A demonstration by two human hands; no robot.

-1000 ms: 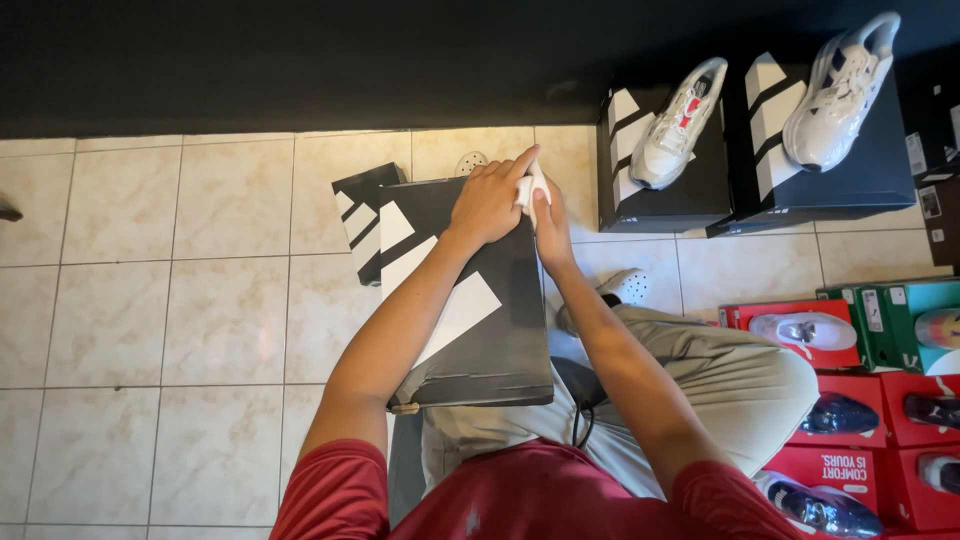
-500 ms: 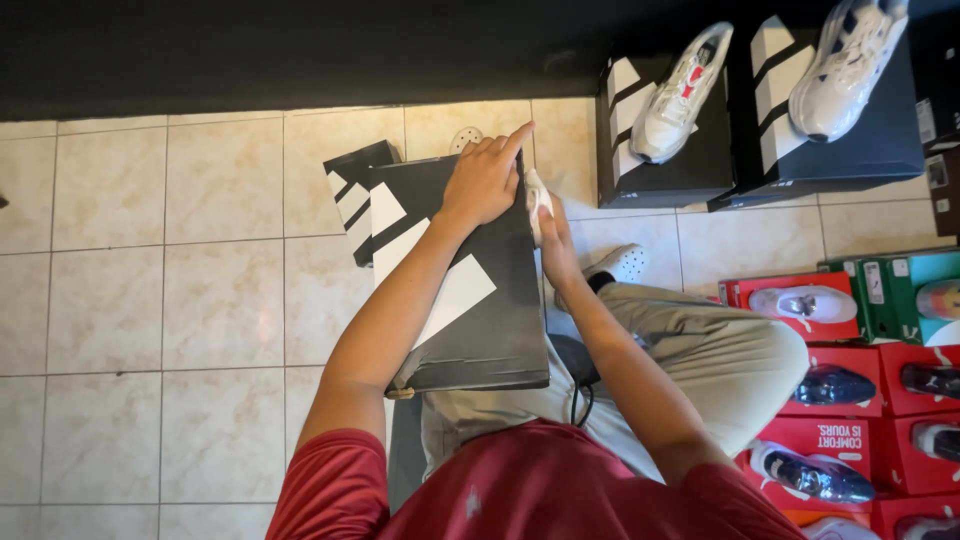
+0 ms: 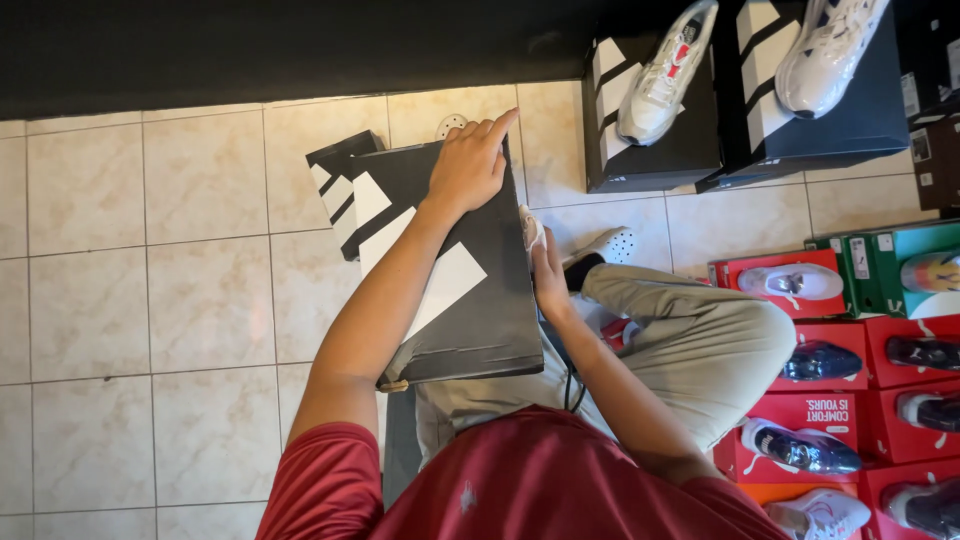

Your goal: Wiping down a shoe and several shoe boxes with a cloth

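Note:
A black shoebox lid [image 3: 470,290] with white stripes rests over my lap, above the tiled floor. My left hand [image 3: 470,165] lies flat on its far end, fingers pressed against the top edge. My right hand [image 3: 548,270] is at the lid's right side, fingers curled on something white that is mostly hidden behind the lid. A second black striped box part [image 3: 335,185] sticks out from under the lid at the left.
Two black striped boxes [image 3: 650,150] with white sneakers [image 3: 665,70] on top stand at the far right. Red and green shoeboxes [image 3: 830,330] with shoes line the right edge. Cream tiles [image 3: 150,300] cover the floor at left. A dark wall runs along the top.
My right hand has slid back along the lid's right side toward me. The left hand stays on the lid's far end, and the view has shifted slightly.

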